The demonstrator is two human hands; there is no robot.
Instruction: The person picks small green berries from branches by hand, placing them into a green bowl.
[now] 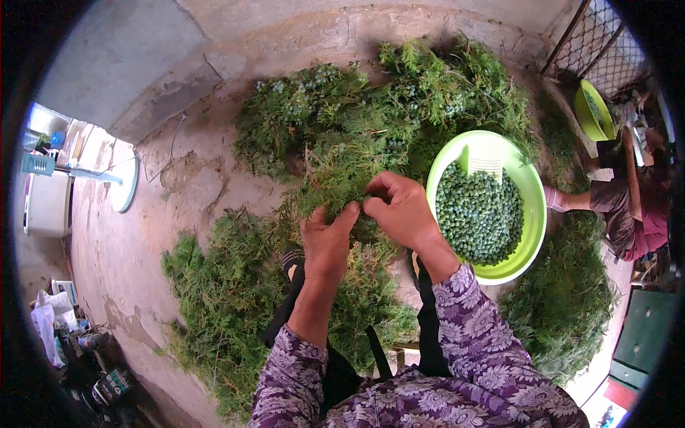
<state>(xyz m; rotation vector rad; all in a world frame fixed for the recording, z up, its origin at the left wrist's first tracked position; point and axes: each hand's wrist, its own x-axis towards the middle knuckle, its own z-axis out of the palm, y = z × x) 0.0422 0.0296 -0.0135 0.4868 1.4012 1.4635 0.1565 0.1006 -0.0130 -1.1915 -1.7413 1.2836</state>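
My left hand (325,246) is closed on a leafy evergreen branch (332,167), whose flat green sprays spread out beyond my fingers. Close beside it, my right hand (405,214) pinches thumb to forefinger at the edge of the same branch. Whatever small piece sits in that pinch is too hidden to make out. To the right of my right hand stands a lime-green plastic basin (534,214) with a ridged washboard panel. Many small round green cones (481,214) fill much of its bottom.
Cut evergreen branches lie in a back heap (457,85), a left heap (221,307) and a right heap (564,307). Another person (628,192) sits at the far right near a second green basin (594,110). A fan base (125,182) stands left on the concrete floor.
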